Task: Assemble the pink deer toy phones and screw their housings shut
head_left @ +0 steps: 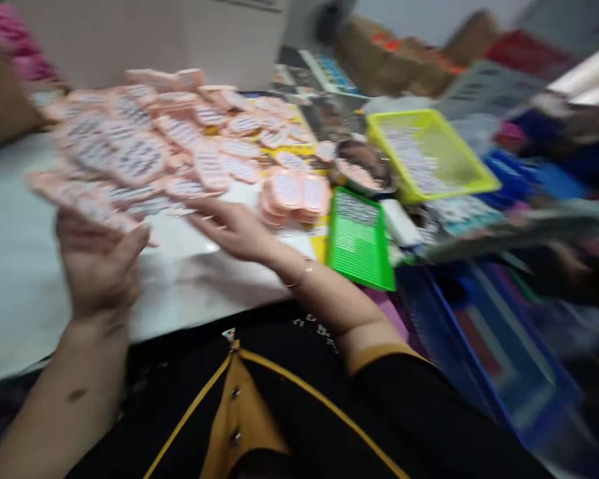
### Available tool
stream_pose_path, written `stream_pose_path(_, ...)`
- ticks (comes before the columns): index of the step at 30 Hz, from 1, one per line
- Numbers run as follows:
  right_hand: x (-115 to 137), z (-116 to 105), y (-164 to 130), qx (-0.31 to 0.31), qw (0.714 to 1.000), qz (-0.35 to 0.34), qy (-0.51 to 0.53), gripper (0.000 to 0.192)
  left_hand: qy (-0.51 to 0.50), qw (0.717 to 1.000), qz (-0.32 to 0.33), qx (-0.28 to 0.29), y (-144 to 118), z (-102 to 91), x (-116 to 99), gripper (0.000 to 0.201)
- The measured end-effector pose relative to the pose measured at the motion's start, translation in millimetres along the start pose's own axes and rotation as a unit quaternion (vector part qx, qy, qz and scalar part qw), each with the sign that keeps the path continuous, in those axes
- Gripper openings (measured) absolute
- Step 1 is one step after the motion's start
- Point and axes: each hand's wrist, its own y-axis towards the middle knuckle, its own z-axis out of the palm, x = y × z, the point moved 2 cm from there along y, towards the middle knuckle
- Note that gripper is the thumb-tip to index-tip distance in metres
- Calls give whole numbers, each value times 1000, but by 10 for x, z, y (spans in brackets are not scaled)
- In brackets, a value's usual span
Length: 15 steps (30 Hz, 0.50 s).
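Observation:
My left hand (pixel 97 266) grips a flat pink piece (pixel 82 201) with dark marks on its white face, held tilted above the front left of the white table (pixel 10 266). Thumb and fingers close around its lower edge. Blur hides what the marks are. Beside it, my right hand (pixel 234 229) stretches out with fingers extended, next to the near edge of a heap of similar pink pieces (pixel 134 156). Nothing shows in its grasp. Just beyond the right wrist stand short stacks of smaller pink pieces (pixel 294 193).
A green tray (pixel 362 246) with small grey bits lies right of the stacks. Behind it are a round container (pixel 364 166) and a yellow basket (pixel 449 150) holding small white pieces. Blue crates (pixel 494 346) stand low on the right. A cardboard box (pixel 4 100) is at far left.

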Motion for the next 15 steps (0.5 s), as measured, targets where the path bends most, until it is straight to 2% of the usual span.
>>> stream_pose_path(1, -95, 24, -31, 14, 997, 53, -47, 28, -22, 999, 19, -13, 9, 9, 36, 54)
stream_pose_path(2, -193, 53, -48, 41, 989, 98, -100, 28, -36, 999, -20, -16, 35, 3, 103, 48)
stream_pose_path(4, -358, 115, -29, 102, 969, 138, -177, 31, -70, 993, -96, -28, 92, -70, 220, 48)
stream_pose_path(5, -411, 140, 8, 111, 964, 136, -201, 33, -86, 989, -115, -45, 109, -123, 254, 48)
stream_pose_path(8, -466, 234, 204, 97, 956, 107, -257, 35, -120, 980, -157, -35, 113, -231, 293, 45)
stream_pose_path(12, -435, 473, 530, 92, 952, 40, -290, 31, -141, 977, -161, -5, 126, -270, 293, 51)
stream_pose_path(15, -405, 647, 622, 101, 936, -6, -336, 34, -150, 975, -161, 6, 146, -276, 293, 52)
